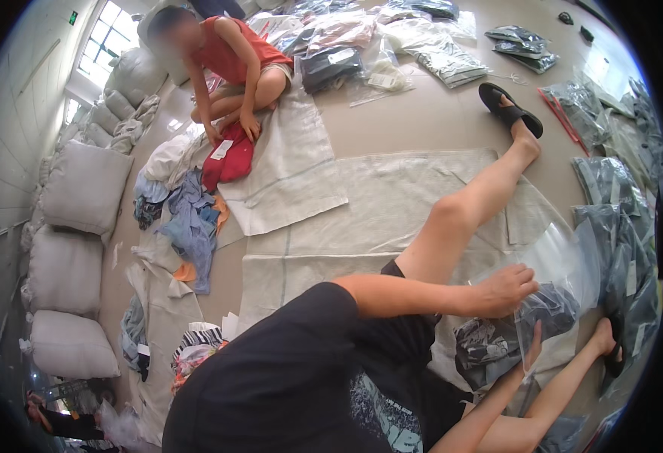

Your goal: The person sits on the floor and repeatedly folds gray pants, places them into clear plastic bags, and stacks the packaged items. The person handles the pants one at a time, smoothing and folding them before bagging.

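A clear plastic bag (556, 260) with a dark folded garment (549, 308) in it is held up over my lap at the right. My left hand (507, 291) is closed at the bag's near upper edge. From below, my right hand (534, 349) grips the bag's lower side; part of its fingers is hidden by the plastic. Close to my right forearm lies a dark patterned garment in clear plastic (482, 343), on the pale woven sheet (309, 226) under my legs.
Bagged dark clothes (607, 185) line the floor on the right, beyond my sandals. A person in a red top (233, 53) crouches at the upper left, hands on a red garment (229, 155). Loose clothes (192, 215) lie nearby. Stuffed white sacks (67, 268) stand along the left wall.
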Available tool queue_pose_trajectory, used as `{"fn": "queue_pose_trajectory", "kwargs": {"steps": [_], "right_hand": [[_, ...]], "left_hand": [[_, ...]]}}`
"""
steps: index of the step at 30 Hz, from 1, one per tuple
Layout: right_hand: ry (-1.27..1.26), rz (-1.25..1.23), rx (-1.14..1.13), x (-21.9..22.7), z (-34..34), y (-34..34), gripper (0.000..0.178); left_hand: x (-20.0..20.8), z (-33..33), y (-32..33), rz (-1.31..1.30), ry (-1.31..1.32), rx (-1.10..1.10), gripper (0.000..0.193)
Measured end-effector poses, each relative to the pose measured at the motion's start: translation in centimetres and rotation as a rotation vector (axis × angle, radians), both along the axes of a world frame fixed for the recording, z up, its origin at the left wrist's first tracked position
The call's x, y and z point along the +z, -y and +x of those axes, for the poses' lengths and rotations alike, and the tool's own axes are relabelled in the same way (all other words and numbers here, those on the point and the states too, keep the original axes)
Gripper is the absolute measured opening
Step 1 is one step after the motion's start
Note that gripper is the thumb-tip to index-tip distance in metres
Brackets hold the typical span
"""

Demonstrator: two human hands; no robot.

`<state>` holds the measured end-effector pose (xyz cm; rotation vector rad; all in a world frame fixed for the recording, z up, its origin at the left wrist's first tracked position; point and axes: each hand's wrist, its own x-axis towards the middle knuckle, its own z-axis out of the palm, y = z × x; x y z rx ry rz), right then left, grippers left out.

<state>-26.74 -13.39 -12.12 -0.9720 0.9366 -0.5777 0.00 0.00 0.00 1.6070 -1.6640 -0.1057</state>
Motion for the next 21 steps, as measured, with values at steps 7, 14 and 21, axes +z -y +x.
{"fn": "queue_pose_trajectory", "kwargs": {"steps": [7, 14, 21], "right_hand": [[-0.081, -0.216, -0.205, -0.8, -0.5, -2.1, 0.074], [-0.381, -0.541, -0.419, 5.3, 6.6, -1.3, 0.083], [-0.811, -0.544, -0.3, 8.0, 5.8, -2.1, 0.078]], "left_hand": [[-3.2, -3.4, -4.3, 0.246, -0.594, -0.034, 0.02], [-5.4, -3.9, -5.5, 0.236, -0.622, 0.059, 0.057], [-6.0, -3.9, -6.3, 0.127, -0.37, 0.047, 0.05]]}}
